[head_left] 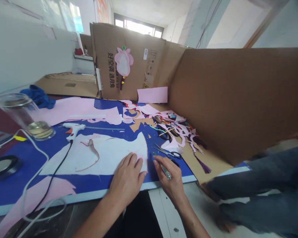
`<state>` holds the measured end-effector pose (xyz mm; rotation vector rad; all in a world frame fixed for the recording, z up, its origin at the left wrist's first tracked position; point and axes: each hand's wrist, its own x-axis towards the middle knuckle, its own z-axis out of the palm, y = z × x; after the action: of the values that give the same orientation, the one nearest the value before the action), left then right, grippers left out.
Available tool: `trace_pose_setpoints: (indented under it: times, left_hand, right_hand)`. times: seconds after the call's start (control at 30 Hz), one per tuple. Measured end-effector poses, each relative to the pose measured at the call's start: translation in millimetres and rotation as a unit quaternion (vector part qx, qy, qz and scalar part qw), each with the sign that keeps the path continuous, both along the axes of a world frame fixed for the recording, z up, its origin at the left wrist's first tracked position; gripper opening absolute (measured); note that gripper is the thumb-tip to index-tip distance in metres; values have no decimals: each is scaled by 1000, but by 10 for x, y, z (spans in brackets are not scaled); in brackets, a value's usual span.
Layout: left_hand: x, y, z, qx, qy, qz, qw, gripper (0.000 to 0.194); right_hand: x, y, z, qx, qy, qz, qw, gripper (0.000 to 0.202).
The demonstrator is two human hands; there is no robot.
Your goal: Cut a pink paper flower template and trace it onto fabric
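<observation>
Pen [167,172] partly hidden in right hand [173,178], its tip unclear

1. We cannot see the part of the white sheet [109,152] that lies beneath our left hand [127,170].
2. Our right hand [170,173] hides a stretch of the pen [166,172], and we cannot tell whether its tip touches the table [89,181].
3. We lose both our forearms at the bottom edge.
4. We see another person's trousers [263,185] only blurred, cut off by the right edge.
5. The large cardboard panel [238,99] also runs out of our view there.
6. The black roll [3,168] is clipped at left.
7. We find the label's [145,54] print too small to read.
</observation>
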<state>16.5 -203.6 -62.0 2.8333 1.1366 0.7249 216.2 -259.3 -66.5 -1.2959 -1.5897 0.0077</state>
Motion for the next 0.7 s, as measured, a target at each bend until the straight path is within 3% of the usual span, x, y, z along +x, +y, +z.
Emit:
trace_pose_setpoints:
  times: [0.7]
  left_hand:
    - [-19, 1, -145, 25, -25, 0, 999, 42]
  right_hand:
    - [-4, -57, 32, -33, -1, 7, 999, 32]
